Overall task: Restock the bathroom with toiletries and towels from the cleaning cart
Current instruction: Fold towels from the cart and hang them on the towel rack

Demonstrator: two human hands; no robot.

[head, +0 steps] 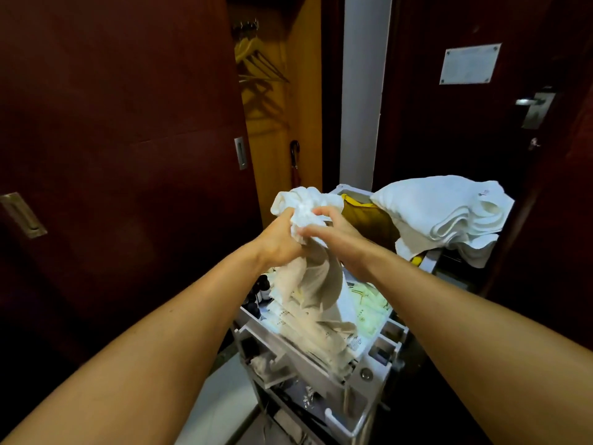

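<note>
While both hands are bunched together above the cart, the left hand (282,242) is closed around the gathered neck of a pale cloth (316,284), and the right hand (337,239) pinches the same white wad from the other side, fingers curled into it. The cloth hangs down from that grip in loose folds, and its lower end rests on the near tray of the cleaning cart (365,374); whether it is a towel or a bag I cannot tell. Under it on the tray lie flat packets with green print (372,313), and at the tray's left edge stand a few small dark bottles (261,289), likely the toiletries. On the far right of the cart sits a stack of folded white towels (449,210), with a yellow-brown bag (369,220) just beside it to the left. By my reading the restocking is at an early stage: the supplies are all on the cart and nothing has been carried off. The bathroom itself is not in view. Dark wooden doors close in on both sides, with the open wardrobe (282,101) and its hangers beyond on the left, so the space is narrow, and the cart fills most of the way ahead.
</note>
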